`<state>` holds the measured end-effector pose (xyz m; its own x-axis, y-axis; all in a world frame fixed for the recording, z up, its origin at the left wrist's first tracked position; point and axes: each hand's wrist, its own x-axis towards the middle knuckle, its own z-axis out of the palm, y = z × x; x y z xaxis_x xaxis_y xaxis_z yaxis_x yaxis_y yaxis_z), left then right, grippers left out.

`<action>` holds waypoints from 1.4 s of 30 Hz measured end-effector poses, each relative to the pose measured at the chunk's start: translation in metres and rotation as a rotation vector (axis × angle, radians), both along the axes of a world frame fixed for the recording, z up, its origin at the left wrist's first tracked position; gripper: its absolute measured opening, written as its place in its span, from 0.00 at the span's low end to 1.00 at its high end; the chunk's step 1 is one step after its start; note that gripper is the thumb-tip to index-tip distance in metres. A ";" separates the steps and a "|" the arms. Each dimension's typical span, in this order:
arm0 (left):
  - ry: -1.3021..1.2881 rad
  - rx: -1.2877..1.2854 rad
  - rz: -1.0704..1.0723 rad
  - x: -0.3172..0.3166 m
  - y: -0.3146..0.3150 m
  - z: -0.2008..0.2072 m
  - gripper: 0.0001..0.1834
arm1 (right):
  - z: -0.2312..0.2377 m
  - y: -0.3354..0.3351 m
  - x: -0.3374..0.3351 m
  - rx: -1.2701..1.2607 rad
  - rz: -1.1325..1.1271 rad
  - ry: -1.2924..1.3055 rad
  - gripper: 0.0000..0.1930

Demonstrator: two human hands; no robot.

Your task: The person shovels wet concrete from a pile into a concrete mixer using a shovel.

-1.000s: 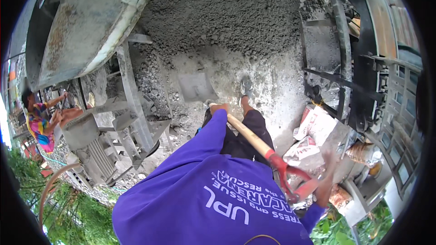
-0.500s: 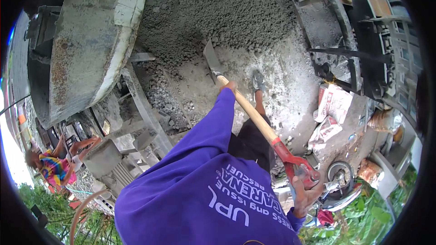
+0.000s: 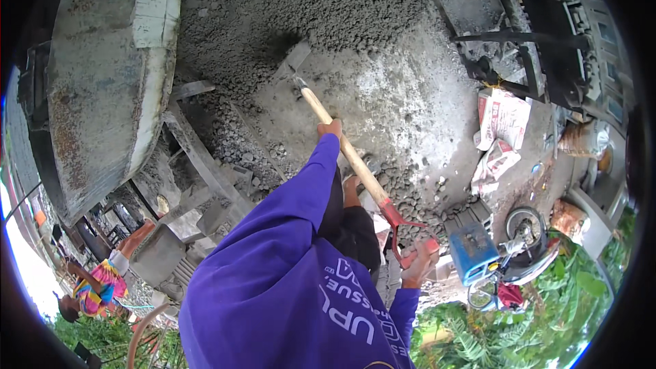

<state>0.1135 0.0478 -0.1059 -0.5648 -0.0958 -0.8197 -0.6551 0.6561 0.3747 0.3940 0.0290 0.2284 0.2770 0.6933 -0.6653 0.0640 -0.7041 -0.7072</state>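
A shovel with a pale wooden shaft slants across the middle of the view. My left hand is wrapped round the shaft, a little above the blade. At the other end, my right hand grips the red D-shaped handle. The grey metal blade touches the near edge of a broad heap of damp grey mix, and its tip lies against the heap. Under it spreads a pale concrete floor.
On the left stands a big rusty metal drum above a steel frame. Empty-looking paper sacks lie to the right, near a blue container and a motorcycle. A person in a bright shirt sits at lower left.
The shovel blade has moved left and turned against the heap's edge. My right hand and the handle have shifted left and slightly up. One foot has drawn back toward me.
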 end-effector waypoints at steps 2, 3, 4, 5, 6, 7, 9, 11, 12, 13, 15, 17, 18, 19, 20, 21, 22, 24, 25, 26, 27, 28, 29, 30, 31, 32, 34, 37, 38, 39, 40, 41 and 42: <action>0.000 0.029 0.046 0.003 0.014 0.027 0.29 | -0.016 -0.003 0.014 0.002 0.051 0.004 0.19; 0.018 0.059 0.127 -0.002 0.017 0.052 0.28 | -0.025 -0.002 0.011 -0.011 0.014 0.029 0.17; 0.040 0.023 0.036 -0.009 0.011 0.022 0.28 | -0.029 -0.003 0.011 -0.033 -0.019 -0.006 0.11; 0.052 0.015 0.030 -0.021 0.011 0.011 0.28 | -0.029 0.001 -0.003 -0.056 -0.046 -0.034 0.05; 0.041 -0.004 -0.036 -0.028 0.012 0.003 0.28 | -0.031 0.000 -0.006 -0.063 -0.057 -0.031 0.05; 0.027 -0.022 -0.104 -0.031 0.012 -0.003 0.27 | -0.032 -0.002 -0.007 -0.038 -0.011 -0.017 0.04; 0.090 -0.056 -0.142 -0.023 0.002 -0.015 0.26 | -0.021 -0.006 -0.010 -0.015 0.033 -0.006 0.04; 0.086 -0.036 -0.315 0.004 -0.017 -0.012 0.25 | 0.018 -0.013 -0.009 -0.072 -0.062 -0.018 0.08; 0.014 0.005 -0.266 0.026 -0.027 -0.009 0.24 | 0.036 -0.021 -0.003 -0.069 -0.075 -0.024 0.08; 0.037 0.012 -0.176 0.029 -0.064 -0.042 0.25 | 0.057 -0.023 -0.001 -0.097 -0.076 -0.036 0.09; 0.022 0.028 -0.108 0.061 -0.101 -0.064 0.26 | 0.073 -0.027 0.010 -0.119 -0.100 -0.089 0.10; -0.018 -0.055 -0.190 0.092 -0.088 -0.003 0.25 | 0.079 -0.033 0.020 -0.019 -0.017 -0.145 0.11; -0.017 -0.058 -0.185 0.087 -0.093 -0.019 0.25 | 0.076 -0.029 0.022 -0.035 0.041 -0.157 0.12; -0.028 0.050 -0.050 0.072 -0.090 -0.034 0.26 | 0.069 -0.026 0.021 -0.039 0.048 -0.155 0.12; -0.021 0.155 0.100 0.050 -0.091 -0.047 0.27 | 0.058 -0.024 0.019 -0.031 0.056 -0.105 0.13; 0.008 0.024 -0.025 0.035 -0.075 -0.045 0.29 | 0.042 -0.024 0.016 -0.019 0.041 -0.075 0.13; 0.071 0.007 -0.128 0.028 -0.047 -0.027 0.30 | 0.026 -0.025 0.014 -0.055 -0.022 -0.053 0.14; 0.081 -0.023 -0.259 -0.007 -0.013 -0.011 0.32 | 0.006 -0.011 -0.014 -0.076 -0.037 -0.013 0.07; 0.069 -0.004 -0.256 -0.023 0.002 -0.001 0.32 | 0.001 -0.009 -0.023 -0.088 -0.054 0.027 0.04; 0.055 -0.027 -0.225 -0.033 0.012 0.013 0.32 | 0.002 -0.012 -0.022 -0.096 -0.057 0.017 0.04; 0.050 -0.044 -0.191 -0.041 0.020 0.023 0.32 | 0.004 -0.011 -0.020 -0.123 -0.060 0.021 0.05; 0.047 -0.044 -0.192 -0.034 0.016 0.023 0.32 | 0.006 -0.009 -0.018 -0.148 -0.066 0.023 0.06; 0.041 -0.061 -0.249 -0.030 0.008 0.022 0.32 | 0.006 -0.005 -0.019 -0.169 -0.068 0.036 0.06; 0.019 -0.078 -0.322 -0.016 -0.005 0.020 0.33 | -0.002 -0.029 0.014 0.047 0.215 -0.109 0.04; -0.019 -0.086 -0.358 0.000 -0.025 0.015 0.32 | 0.014 -0.030 0.014 0.042 0.213 -0.104 0.04; -0.049 -0.087 -0.389 0.015 -0.041 0.006 0.32 | 0.036 -0.017 0.007 -0.119 -0.036 -0.029 0.04; 0.123 -0.080 -0.179 0.037 -0.097 -0.040 0.23 | 0.059 -0.006 0.005 -0.214 -0.085 -0.047 0.07; 0.054 -0.037 -0.253 0.060 -0.060 0.064 0.21 | 0.062 -0.029 0.035 -0.171 0.101 -0.139 0.04; 0.050 -0.044 -0.249 0.051 -0.055 0.077 0.21 | 0.064 -0.025 0.026 -0.162 0.117 -0.104 0.03; 0.054 0.038 -0.186 0.039 -0.044 0.083 0.21 | 0.055 -0.022 0.017 -0.163 0.117 -0.106 0.03; 0.057 0.119 -0.123 0.029 -0.034 0.079 0.22 | 0.042 -0.023 0.011 -0.142 0.021 -0.067 0.04; 0.201 0.048 -0.139 0.016 -0.035 0.055 0.21 | 0.030 -0.024 0.004 -0.131 -0.059 -0.021 0.05; 0.195 -0.057 -0.274 -0.004 -0.034 0.029 0.24 | 0.015 -0.026 0.000 -0.077 -0.033 -0.046 0.06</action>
<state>0.1100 0.0135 -0.0770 -0.7213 0.0386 -0.6916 -0.3714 0.8213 0.4331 0.3945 0.0027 0.2432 0.3298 0.6308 -0.7024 0.0710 -0.7585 -0.6478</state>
